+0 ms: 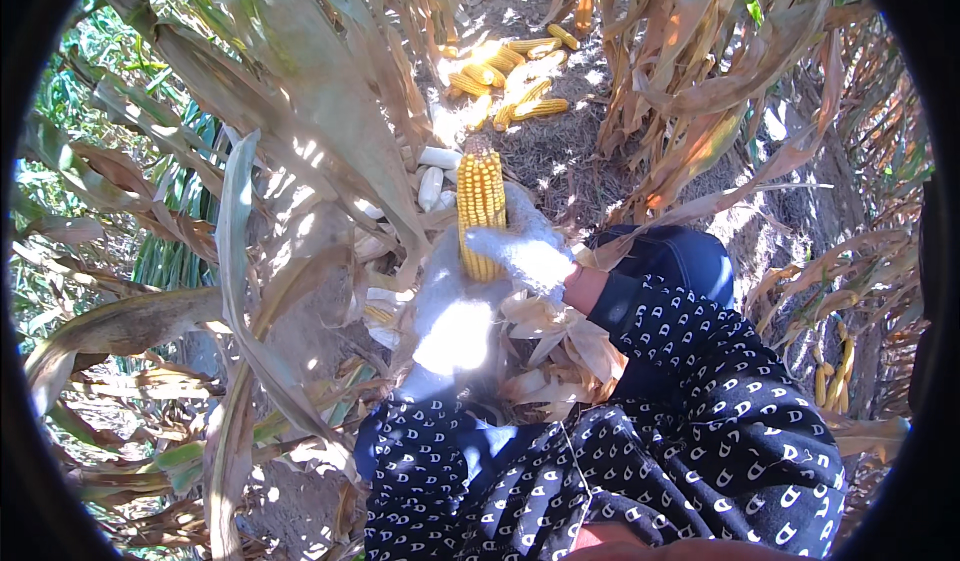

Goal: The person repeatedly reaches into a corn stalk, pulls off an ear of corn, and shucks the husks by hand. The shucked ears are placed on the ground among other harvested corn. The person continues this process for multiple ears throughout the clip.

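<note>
A husked ear of yellow corn (481,201) stands upright in front of me, its kernels bare and its brownish tip pointing away. My right hand (529,249), in a white knitted glove, grips it from the right with the thumb across the front. At the lower end, my left hand (448,317), gloved too, cups the ear; bright glare hides part of that glove, and its fingers are partly hidden. Loose dry husks (574,343) lie below the right wrist. Left of the ear, several pale ears or cobs (430,188) rest on the ground.
A pile of husked yellow ears (517,80) lies on the soil ahead. More yellow ears (834,377) are at the far right. Dry cornstalks with long leaves (300,95) crowd the left, and dry leaves (675,73) hang on the right. My bent knee (675,253) is beside the right forearm.
</note>
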